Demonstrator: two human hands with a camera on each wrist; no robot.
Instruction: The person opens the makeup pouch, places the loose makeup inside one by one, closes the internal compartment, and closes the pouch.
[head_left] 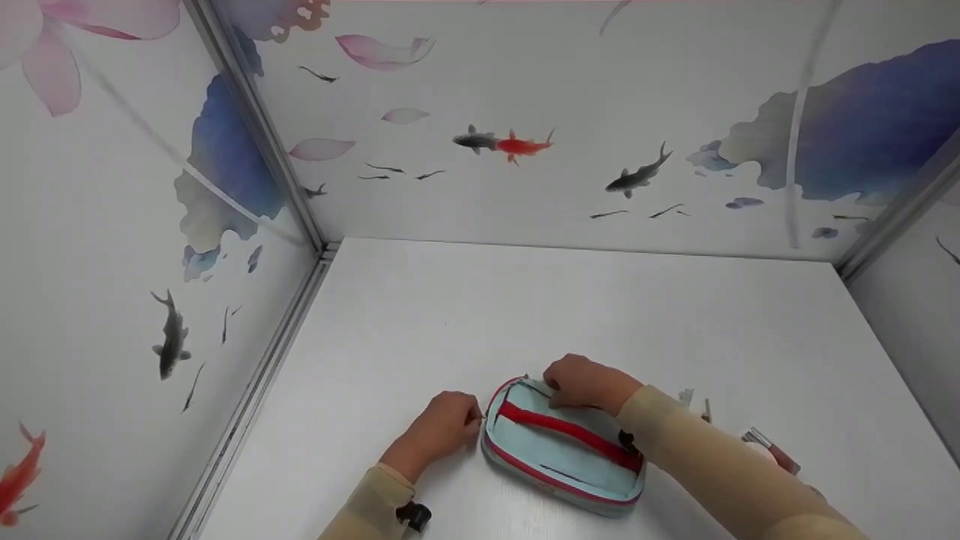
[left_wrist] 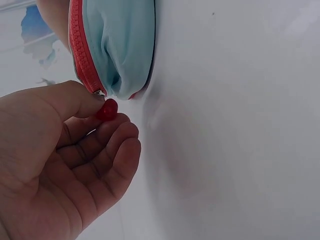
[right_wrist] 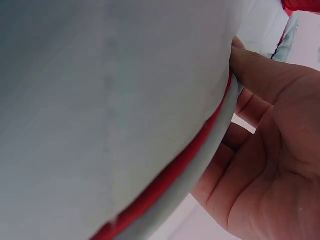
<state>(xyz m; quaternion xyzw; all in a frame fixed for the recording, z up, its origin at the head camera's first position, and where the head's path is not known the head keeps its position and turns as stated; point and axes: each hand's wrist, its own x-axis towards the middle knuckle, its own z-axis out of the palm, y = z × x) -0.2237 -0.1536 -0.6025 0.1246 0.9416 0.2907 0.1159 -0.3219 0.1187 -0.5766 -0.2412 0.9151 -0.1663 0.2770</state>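
Note:
A light-blue zippered pouch [head_left: 536,448] with red edging and a red strap handle [head_left: 574,433] lies on the white table, near the front. At its left end, my left hand [head_left: 444,426] pinches a red zipper pull [left_wrist: 108,109] between thumb and index finger. The other fingers of that hand curl loosely below. The red zipper [left_wrist: 81,46] runs up from the pull along the pouch's side. My right hand [head_left: 587,382] grips the far rim of the pouch, thumb over the fabric and fingers [right_wrist: 220,165] along the outer side. The pouch's inside is hidden.
Beyond the right forearm lie small items, partly covered by the sleeve: a tube with pinkish contents [head_left: 784,454], a pale round thing [head_left: 760,451] and slim pieces [head_left: 706,409]. White panels printed with fish close off the table [head_left: 450,300] at the back and sides.

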